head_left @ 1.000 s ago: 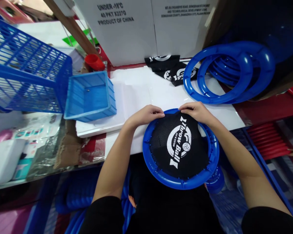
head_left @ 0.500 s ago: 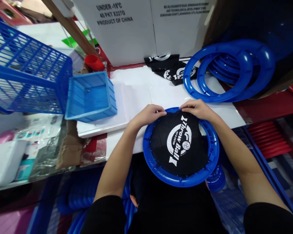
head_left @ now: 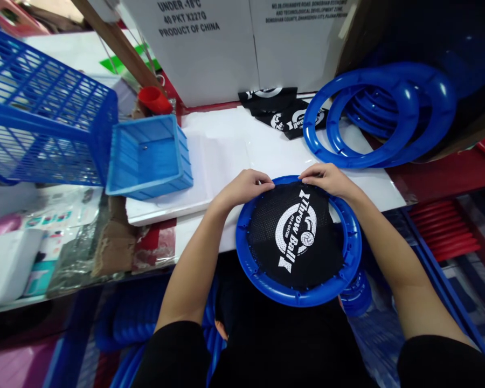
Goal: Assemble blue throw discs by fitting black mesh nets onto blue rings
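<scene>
A blue plastic ring [head_left: 262, 284] rests at the table's front edge, close against my body. Black mesh fabric [head_left: 261, 231] printed "Throw Ball" lies across it, leaving a gap at the ring's right side. My left hand [head_left: 254, 186] pinches the mesh's edge at the top left of the ring. At the top right, my right hand [head_left: 325, 177] has thumb and fingers closed on the mesh's edge too. The fingertips of both hands are over the ring's far rim.
Loose blue rings [head_left: 359, 161] lean at the back right beside black printed mesh pieces [head_left: 267, 110]. A light-blue bin [head_left: 149, 186] sits left, near a blue basket [head_left: 101, 129] and a red cup [head_left: 156, 99]. White cartons [head_left: 210, 59] stand behind. Red rings [head_left: 444, 231] are stacked below right.
Both hands stay pinched on the mesh at the far rim, with the right fingertips shifted very slightly. The whole view has moved a little; the ring lies as before.
</scene>
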The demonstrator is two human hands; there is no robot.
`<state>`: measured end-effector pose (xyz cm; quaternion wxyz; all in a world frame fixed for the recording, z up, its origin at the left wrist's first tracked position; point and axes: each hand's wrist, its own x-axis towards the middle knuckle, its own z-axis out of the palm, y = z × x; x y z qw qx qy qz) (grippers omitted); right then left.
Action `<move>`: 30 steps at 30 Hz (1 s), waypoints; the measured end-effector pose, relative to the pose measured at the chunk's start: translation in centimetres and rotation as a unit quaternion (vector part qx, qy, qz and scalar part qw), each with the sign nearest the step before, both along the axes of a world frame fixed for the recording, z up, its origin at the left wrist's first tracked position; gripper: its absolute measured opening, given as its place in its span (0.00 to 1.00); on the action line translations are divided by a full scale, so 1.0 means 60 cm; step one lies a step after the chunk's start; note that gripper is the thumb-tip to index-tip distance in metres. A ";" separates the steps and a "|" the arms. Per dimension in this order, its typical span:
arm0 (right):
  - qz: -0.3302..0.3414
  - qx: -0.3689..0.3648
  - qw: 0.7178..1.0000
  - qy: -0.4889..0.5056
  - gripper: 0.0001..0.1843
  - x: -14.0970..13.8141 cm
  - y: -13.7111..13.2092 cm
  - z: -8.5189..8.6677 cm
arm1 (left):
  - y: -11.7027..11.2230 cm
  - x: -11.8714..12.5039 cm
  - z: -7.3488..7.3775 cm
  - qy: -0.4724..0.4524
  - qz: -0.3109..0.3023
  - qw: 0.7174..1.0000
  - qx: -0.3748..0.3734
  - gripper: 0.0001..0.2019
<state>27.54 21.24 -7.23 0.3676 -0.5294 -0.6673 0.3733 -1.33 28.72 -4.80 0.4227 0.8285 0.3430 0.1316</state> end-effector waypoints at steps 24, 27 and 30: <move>0.131 0.114 0.941 -0.289 0.13 -0.016 0.028 0.066 | -0.004 0.005 -0.009 0.000 0.036 0.996 0.078 0.09; 0.166 0.124 0.948 -0.240 0.12 -0.041 0.035 0.065 | -0.002 0.007 -0.009 -0.003 0.046 0.997 0.055 0.08; 0.173 0.110 0.962 -0.182 0.08 -0.052 0.042 0.047 | -0.003 0.012 -0.012 0.015 0.062 0.996 0.070 0.08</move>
